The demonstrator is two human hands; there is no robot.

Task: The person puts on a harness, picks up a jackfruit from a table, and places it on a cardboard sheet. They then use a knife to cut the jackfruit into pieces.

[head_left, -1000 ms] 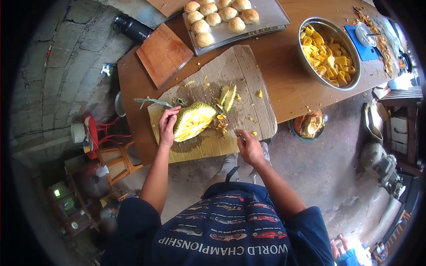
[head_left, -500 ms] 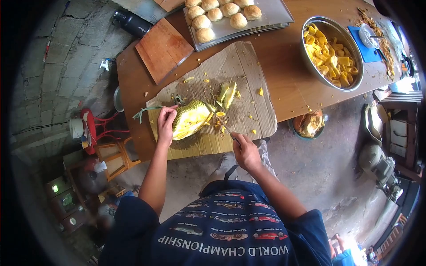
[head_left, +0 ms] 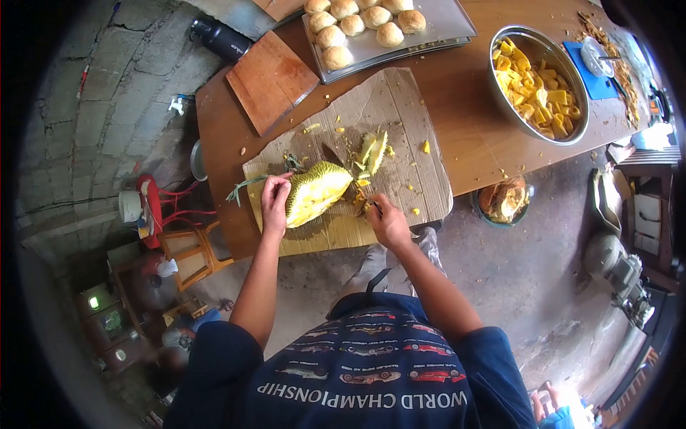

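A cut chunk of jackfruit (head_left: 319,191) rests on a cardboard sheet (head_left: 396,104), its bumpy green-yellow rind toward the far side and its yellow flesh facing me. My left hand (head_left: 274,201) is closed on its left end, thumb and fingers against the rind. In my right hand (head_left: 390,224), fingers wrap round the handle of a knife (head_left: 331,155), whose dark blade shows just beyond the fruit's right end; its middle is partly hidden. Cut rind strips (head_left: 373,151) lie right of the fruit, with small yellow scraps scattered around.
On the wooden table (head_left: 471,125) stand a steel bowl (head_left: 494,89) of yellow jackfruit pods, a tray (head_left: 436,28) of buns and a wooden board (head_left: 271,82). A black bottle (head_left: 219,38) lies by the wall. A container with fruit waste (head_left: 506,199) sits beyond the table's near edge.
The knife blade has come into sight beyond the fruit. My right hand has turned and shifted slightly away from me, and the jackfruit has tilted a little. The whole view has shifted slightly.
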